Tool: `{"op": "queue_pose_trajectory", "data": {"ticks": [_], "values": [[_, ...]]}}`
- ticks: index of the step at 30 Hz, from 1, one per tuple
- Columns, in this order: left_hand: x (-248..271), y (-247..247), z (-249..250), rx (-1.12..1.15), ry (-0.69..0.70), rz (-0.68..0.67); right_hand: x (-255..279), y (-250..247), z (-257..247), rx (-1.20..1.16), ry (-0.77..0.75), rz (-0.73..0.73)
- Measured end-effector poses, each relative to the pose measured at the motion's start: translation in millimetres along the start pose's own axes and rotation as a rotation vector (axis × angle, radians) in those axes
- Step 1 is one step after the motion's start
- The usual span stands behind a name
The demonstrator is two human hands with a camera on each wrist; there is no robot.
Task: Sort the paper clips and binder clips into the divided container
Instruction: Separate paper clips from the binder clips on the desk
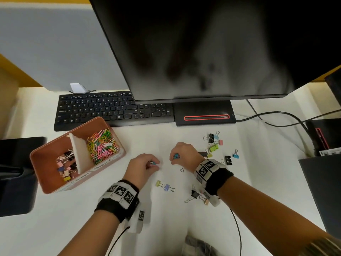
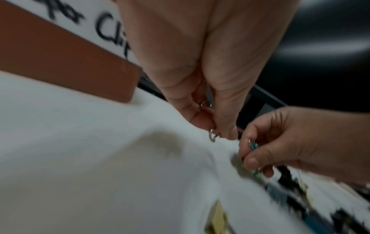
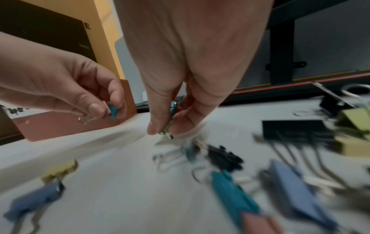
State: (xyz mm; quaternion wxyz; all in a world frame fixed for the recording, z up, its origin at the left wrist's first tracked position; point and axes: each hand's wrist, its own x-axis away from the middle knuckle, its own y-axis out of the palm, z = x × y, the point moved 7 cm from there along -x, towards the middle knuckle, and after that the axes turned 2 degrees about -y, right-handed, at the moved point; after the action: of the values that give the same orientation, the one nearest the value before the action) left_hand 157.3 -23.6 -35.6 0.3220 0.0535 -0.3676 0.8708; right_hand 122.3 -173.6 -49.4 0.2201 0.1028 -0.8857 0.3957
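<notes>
Both hands hover close together over the white worktop (image 1: 147,137), each pinching a small binder clip. The left hand (image 1: 143,166) holds a teal binder clip (image 1: 153,164) between thumb and fingers (image 3: 96,109), its wire handles poking out below the fingertips. The right hand (image 1: 184,154) grips another teal binder clip (image 1: 176,156) between thumb and forefinger, just above the worktop.

The divided container (image 1: 46,159), a terracotta-coloured box with a white partition (image 1: 79,154), stands to the left of the hands and in front of the black keyboard (image 1: 110,108). Its far compartment holds a heap of coloured paper clips (image 1: 102,145); its near compartment holds mixed binder clips (image 1: 65,165).

Loose binder clips lie scattered on the worktop. A yellow one (image 1: 158,183) and a lilac one (image 1: 167,187) lie touching, just near of the hands. A black one (image 1: 194,194) lies beside the right wrist. To the right of the right hand lie a green one (image 1: 214,148), a black one (image 1: 228,160) and a blue one (image 1: 235,155), with a few more beyond them by the monitor base (image 1: 203,111). The wrist views are blurred.
</notes>
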Motion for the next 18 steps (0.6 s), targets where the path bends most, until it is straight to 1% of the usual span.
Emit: {"op": "queue_pose_trajectory", "data": {"ticks": [3, 5, 7, 11, 13, 15, 18], "values": [[26, -46, -6, 0.06, -0.027, 0.101, 1, 0, -32, -0.046, -0.102, 0.039], [46, -84, -13, 0.07, -0.045, 0.204, 1, -1, -64, -0.073, -0.182, 0.059], [64, -123, -24, 0.057, -0.08, 0.297, -2, 0, -103, -0.097, -0.269, 0.075], [88, -195, -62, 0.039, -0.195, 0.482, -12, 11, -200, -0.133, -0.49, 0.081], [87, -212, -80, 0.068, -0.241, 0.51, -20, 21, -239, -0.141, -0.548, 0.079], [89, -226, -94, 0.099, -0.255, 0.524, -31, 36, -272, -0.156, -0.555, 0.061], [91, -234, -97, -0.019, -0.263, 0.497, -40, 51, -290, -0.123, -0.552, 0.019]]}}
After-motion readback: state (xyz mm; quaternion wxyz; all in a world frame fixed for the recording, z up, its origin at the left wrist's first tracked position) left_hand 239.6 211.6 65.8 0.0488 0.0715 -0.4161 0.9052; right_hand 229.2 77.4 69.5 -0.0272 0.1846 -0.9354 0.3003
